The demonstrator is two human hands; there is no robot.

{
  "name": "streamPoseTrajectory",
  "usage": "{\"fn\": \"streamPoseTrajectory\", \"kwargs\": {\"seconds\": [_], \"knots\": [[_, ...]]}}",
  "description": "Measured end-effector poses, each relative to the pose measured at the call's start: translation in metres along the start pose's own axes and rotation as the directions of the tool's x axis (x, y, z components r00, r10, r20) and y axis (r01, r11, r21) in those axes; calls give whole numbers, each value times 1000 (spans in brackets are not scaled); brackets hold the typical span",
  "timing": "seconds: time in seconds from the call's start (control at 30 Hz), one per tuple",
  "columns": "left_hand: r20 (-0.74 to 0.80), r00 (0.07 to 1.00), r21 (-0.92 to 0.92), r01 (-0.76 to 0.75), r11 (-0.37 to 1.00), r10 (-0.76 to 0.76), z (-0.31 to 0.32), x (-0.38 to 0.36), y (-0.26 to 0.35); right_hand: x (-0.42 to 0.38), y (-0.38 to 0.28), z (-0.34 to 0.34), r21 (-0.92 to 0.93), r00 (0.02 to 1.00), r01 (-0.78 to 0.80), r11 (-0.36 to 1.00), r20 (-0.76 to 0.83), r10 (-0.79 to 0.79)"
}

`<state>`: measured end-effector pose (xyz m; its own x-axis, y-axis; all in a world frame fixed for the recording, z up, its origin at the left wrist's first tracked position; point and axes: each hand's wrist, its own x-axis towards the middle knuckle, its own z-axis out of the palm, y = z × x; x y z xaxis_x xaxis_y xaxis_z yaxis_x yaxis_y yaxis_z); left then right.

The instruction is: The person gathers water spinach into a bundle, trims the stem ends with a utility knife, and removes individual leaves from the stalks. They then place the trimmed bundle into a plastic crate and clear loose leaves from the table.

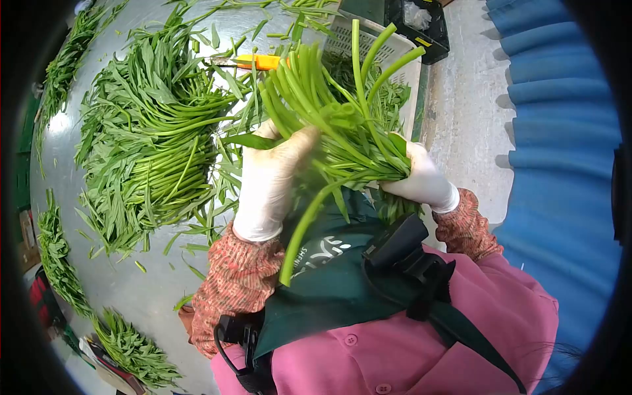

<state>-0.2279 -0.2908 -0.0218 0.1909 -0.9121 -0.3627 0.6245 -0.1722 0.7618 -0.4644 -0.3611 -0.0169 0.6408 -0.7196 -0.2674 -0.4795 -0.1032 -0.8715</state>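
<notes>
A bunch of water spinach (342,125) is held up in front of my dark green apron, its pale cut stems pointing away from me. My right hand (424,176), in a white glove, is wrapped round the leafy lower part. My left hand (270,171), also gloved, is closed against the bunch's left side, with a leaf sticking out by the thumb; its fingertips are partly hidden. One thick stem (304,227) hangs down from the bunch toward the apron. Just beyond the stems, an orange-handled knife (259,62) lies on the metal table (217,355).
A large pile of water spinach (158,138) covers the table on my left. Smaller bunches (62,257) line its far left edge, with loose leaves scattered about. A white basket (413,82) holding greens stands beyond my right hand. A black crate (431,33) and blue curtain (559,164) are farther right.
</notes>
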Motion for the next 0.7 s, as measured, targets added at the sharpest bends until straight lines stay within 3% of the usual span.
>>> {"fn": "streamPoseTrajectory", "kwargs": {"seconds": [0.1, 0.17, 0.2, 0.3, 0.43, 0.5, 0.53, 0.57, 0.6, 0.63, 0.7], "knots": [[-58, 998, -20, -37, 999, 36, -1, 3, -2, 0, 1, -1, -38, 1000, 10, 999, 9, -10], [-112, 990, -11, -86, 996, 84, -11, 10, -4, -1, 0, 0, 48, 999, -33, 998, 13, 32], [-128, 991, -111, -59, 992, 44, -13, 10, 1, -2, 0, 0, 91, 998, -55, 994, 15, 54], [-121, 986, -37, -117, 992, 112, -17, 9, 7, -2, 4, -3, 7, 999, -32, 999, 37, 32], [-264, 923, -206, -336, 919, 278, -34, 20, 23, -7, 4, -6, 74, 999, -52, 996, 21, 50], [-252, 924, -247, -349, 904, 288, -67, 22, 42, -13, 12, -12, 110, 997, -74, 991, 17, 73], [-157, 943, -245, -325, 913, 294, -78, 20, 49, -15, 16, -16, -36, 1000, -11, 999, -4, 11], [-59, 953, -238, -301, 923, 296, -83, 17, 53, -16, 18, -17, -7, 1000, -24, 1000, -11, 24], [-86, 959, -243, -284, 928, 271, -79, 16, 53, -17, 20, -19, 23, 999, -35, 999, -21, 36], [-220, 947, -210, -281, 937, 235, -71, 17, 49, -19, 21, -19, 53, 998, -47, 997, -33, 49], [-92, 981, -84, -179, 980, 171, -70, 19, 35, -20, 23, -21, 59, 998, -30, 998, -56, 34]]}}
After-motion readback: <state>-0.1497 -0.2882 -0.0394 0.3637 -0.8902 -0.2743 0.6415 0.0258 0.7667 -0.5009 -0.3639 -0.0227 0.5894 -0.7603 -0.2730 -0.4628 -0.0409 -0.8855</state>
